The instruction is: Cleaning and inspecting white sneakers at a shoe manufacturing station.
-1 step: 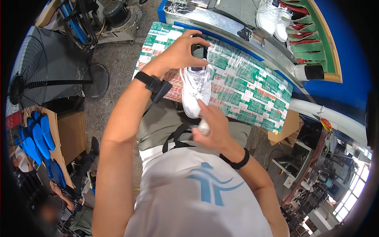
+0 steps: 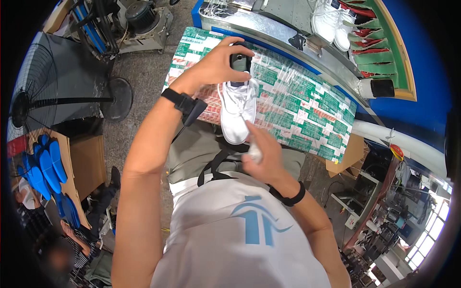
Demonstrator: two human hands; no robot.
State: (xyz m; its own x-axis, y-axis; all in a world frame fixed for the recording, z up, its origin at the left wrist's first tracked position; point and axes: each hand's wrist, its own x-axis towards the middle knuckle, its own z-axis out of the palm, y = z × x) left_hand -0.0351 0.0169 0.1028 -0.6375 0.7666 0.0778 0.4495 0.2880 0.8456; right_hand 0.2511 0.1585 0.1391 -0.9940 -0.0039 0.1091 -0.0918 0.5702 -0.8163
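A white lace-up sneaker (image 2: 236, 115) lies sole-down on a table covered in green-and-white printed tape, its toe toward me. My left hand (image 2: 222, 60) is closed round the heel end, thumb and fingers on either side of the dark-lined collar. Close to the right side of the toe, my right hand (image 2: 267, 156) is closed on a small whitish thing (image 2: 255, 152), blurred and partly hidden by the fingers. Its index finger points at the sneaker's side; whether it touches, I cannot tell.
Beyond the taped table (image 2: 297, 108) runs a metal-edged conveyor (image 2: 269, 31) carrying more white sneakers (image 2: 331, 24). A slotted rack (image 2: 377, 53) stands at the far right. On the left are a standing fan (image 2: 29, 103) and blue shoe-shaped pieces (image 2: 48, 163) by cardboard. Another person sits at the lower left.
My right hand has shifted a little to the right and toward me, with the whitish thing in it. The sneaker has tilted very slightly; my left hand still grips its heel end.
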